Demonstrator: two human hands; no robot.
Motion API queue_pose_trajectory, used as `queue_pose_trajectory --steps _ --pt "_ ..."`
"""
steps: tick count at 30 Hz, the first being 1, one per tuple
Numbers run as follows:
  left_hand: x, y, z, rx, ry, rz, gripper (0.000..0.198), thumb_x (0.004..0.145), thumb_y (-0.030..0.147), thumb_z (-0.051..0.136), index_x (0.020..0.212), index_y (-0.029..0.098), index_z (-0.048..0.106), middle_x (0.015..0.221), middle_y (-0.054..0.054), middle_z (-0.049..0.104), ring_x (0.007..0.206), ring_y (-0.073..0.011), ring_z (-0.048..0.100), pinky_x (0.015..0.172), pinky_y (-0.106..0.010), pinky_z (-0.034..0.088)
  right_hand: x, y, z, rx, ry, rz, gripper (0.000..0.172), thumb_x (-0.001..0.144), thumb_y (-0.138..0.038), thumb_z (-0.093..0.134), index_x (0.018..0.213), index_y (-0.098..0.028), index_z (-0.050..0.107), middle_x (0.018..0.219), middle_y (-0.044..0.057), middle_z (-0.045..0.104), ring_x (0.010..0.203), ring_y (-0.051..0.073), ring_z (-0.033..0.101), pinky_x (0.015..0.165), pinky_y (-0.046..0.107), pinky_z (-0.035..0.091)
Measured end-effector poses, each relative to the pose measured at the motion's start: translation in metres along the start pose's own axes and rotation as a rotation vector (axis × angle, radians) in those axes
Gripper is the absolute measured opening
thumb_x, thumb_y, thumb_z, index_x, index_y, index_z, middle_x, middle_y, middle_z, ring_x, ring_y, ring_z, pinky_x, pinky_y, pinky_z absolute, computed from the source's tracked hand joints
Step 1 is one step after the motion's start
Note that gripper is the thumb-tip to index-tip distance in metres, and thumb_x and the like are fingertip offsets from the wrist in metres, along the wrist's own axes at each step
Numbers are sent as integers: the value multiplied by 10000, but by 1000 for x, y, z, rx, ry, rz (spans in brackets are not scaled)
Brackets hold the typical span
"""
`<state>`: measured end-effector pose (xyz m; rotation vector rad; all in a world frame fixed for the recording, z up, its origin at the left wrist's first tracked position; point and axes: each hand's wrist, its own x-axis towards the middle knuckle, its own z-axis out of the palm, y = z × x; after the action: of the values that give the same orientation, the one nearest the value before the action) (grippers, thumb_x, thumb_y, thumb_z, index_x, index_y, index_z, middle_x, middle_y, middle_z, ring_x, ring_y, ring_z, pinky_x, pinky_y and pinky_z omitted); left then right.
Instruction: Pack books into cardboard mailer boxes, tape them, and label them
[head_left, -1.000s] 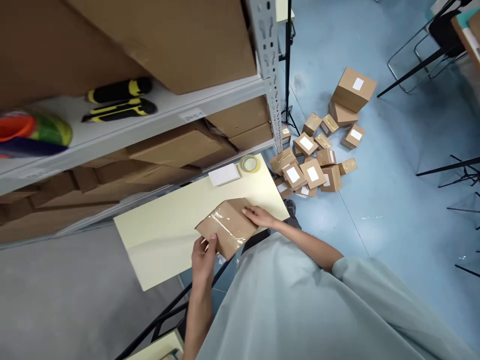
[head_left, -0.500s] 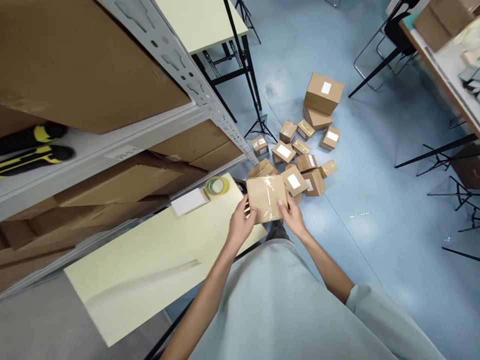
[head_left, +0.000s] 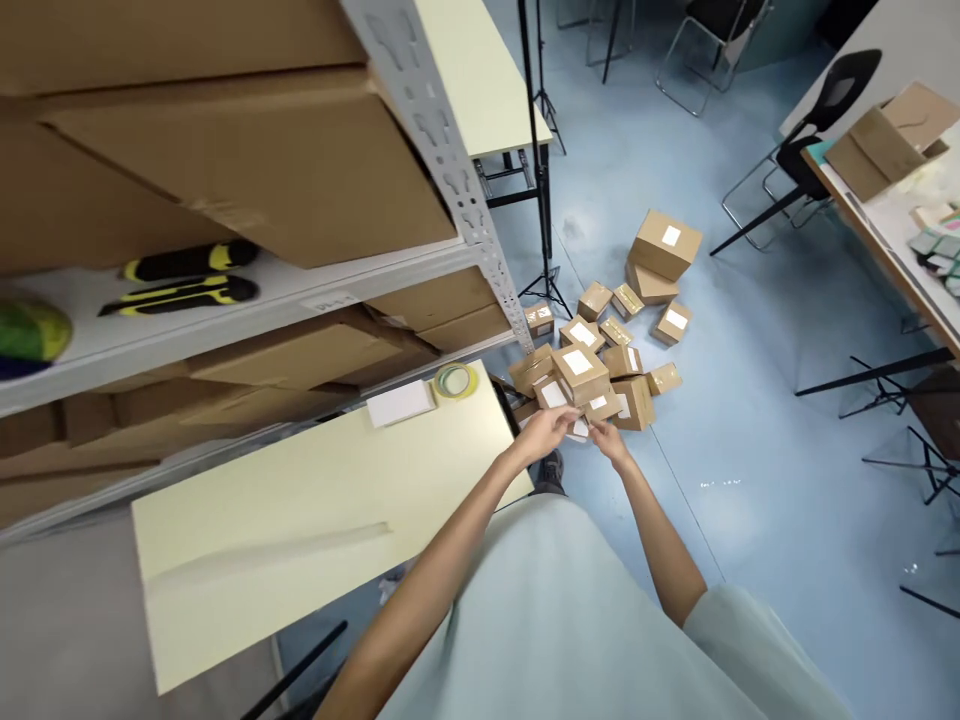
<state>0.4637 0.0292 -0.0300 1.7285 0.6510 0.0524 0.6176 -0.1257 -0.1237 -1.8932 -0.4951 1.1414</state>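
The taped box that lay on the table [head_left: 300, 500] 1 second ago is gone from it. Both hands have carried it out over the boxes [head_left: 579, 372] on the floor [head_left: 750, 440], and I cannot tell which one it is now. The left hand [head_left: 546, 432] and right hand [head_left: 609, 440] are close together, fingers loosely curled; whether they pinch something I cannot tell.

Counted: about 14 boxes, 1 tape roll [head_left: 455, 380], 1 white pad [head_left: 400, 403], 2 knives [head_left: 191, 260] on the shelf [head_left: 315, 290].

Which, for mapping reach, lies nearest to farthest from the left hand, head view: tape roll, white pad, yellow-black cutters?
From the left hand:
1. tape roll, table corner.
2. white pad, beside it.
3. yellow-black cutters, upper shelf.
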Motion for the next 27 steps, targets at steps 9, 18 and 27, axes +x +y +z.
queue_pose_trajectory --steps 9,18,27 --pt "-226 -89 -15 -189 599 -370 435 790 371 645 1189 228 746 1009 -54 829 803 -195 748 863 -378 630 -20 -4 80 -54 -315 14 512 774 -690 750 996 -231 797 981 110 832 968 326 784 889 482 634" --pt "-383 -77 24 -410 1262 -542 529 779 516 721 1191 185 756 900 -33 763 632 -142 600 702 -312 558 -68 -62 201 -209 -783 -63 646 716 -717 822 1100 -199 777 1145 181 832 1099 342 786 1038 526 598" --pt "-537 -97 62 -542 1659 -382 479 840 575 741 1130 194 770 743 21 622 678 -148 567 697 -286 497 -248 -96 345 -390 -1158 -283 606 791 -728 811 1148 -239 794 1173 132 841 1138 333 783 1066 514 601"
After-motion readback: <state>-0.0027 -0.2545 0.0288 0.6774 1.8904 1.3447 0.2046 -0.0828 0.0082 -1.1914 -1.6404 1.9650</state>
